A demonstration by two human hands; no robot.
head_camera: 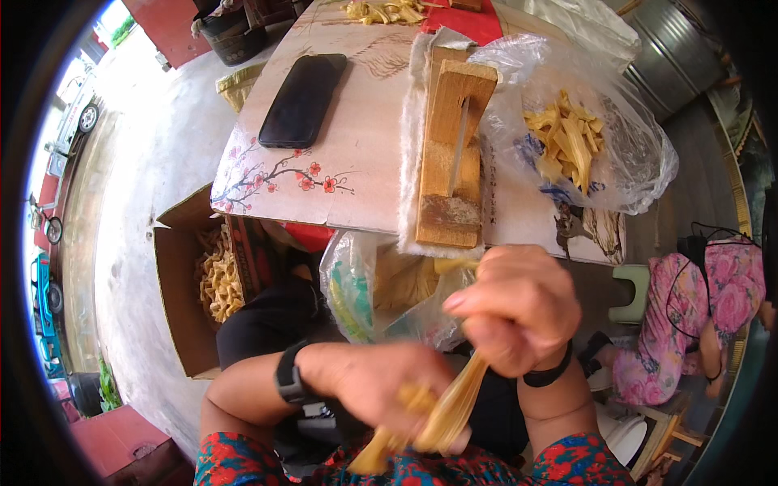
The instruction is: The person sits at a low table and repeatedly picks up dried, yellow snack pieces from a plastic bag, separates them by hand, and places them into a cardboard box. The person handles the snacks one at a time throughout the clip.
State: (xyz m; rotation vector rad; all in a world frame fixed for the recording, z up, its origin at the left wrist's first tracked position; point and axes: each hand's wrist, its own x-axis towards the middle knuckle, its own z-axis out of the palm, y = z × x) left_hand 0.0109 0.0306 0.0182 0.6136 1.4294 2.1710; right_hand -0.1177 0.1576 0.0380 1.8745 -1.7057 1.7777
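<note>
My right hand (523,310) grips the upper end of a pale yellow, fibrous strip (459,401) in front of my lap. Slightly blurred, my left hand (383,383) closes round the strip's lower part, where a knot-like bulge shows between the fingers. Just beyond both hands, a wooden block tool (450,152) with a thin metal strip across it lies on a white cloth (410,182) at the table's near edge. Below that edge hangs an open plastic bag (352,285) with yellowish sheets inside, partly hidden by my right hand.
A black smartphone (304,100) lies on the table (371,200). More yellow pieces (565,140) rest on a clear plastic bag (638,158). At left, a cardboard box (176,304) holds knotted pieces (219,285). A person in pink floral clothing (662,328) is at right, near a green stool (629,294).
</note>
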